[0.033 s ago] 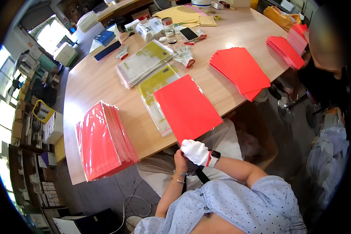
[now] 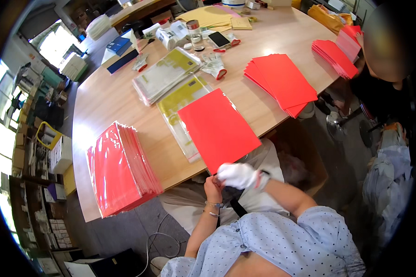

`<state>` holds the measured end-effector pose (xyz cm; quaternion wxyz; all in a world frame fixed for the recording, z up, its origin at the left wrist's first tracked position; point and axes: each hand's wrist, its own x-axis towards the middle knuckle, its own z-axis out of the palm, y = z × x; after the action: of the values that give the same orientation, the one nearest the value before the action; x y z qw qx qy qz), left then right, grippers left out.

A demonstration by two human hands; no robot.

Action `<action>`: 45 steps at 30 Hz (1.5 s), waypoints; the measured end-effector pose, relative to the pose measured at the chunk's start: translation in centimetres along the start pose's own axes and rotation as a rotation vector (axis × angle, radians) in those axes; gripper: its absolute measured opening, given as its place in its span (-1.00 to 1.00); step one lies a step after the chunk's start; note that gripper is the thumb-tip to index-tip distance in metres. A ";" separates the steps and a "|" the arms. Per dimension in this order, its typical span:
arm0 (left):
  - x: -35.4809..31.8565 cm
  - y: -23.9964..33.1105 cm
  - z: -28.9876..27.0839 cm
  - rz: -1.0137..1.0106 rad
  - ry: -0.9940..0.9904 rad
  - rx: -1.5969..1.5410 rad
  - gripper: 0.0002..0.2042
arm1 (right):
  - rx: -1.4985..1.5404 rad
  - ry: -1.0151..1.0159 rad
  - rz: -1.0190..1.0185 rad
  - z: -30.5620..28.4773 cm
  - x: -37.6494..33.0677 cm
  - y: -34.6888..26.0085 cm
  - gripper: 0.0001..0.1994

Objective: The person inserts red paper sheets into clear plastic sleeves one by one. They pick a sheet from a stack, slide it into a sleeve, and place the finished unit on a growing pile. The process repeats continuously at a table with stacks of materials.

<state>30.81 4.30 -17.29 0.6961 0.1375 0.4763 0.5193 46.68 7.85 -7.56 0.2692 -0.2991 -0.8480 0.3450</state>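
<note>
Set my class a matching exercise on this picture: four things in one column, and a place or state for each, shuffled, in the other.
Things
1. left hand
2. right hand
3. sheet
4. phone

Places and states
A. partly covering a yellow-green packet
B. bare, with bracelets at the wrist
C. lying near the jar, dark face up
D. in a white glove

Pairs: 1-B, 2-D, 3-A, 4-C

Worn on the head, a fisheye camera looks down and forward; left hand [image 2: 212,188] and right hand [image 2: 237,176] close below; table [image 2: 104,99] beyond.
</note>
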 end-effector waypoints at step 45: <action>-12.2 19.6 -0.7 0.673 0.128 0.859 -0.80 | 0.661 0.420 0.338 1.6 1.8 1.7 -0.62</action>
<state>18.55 1.96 2.21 0.3425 0.5224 0.6165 0.4794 44.96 9.45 -9.36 0.4571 -0.3953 -0.5575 0.5692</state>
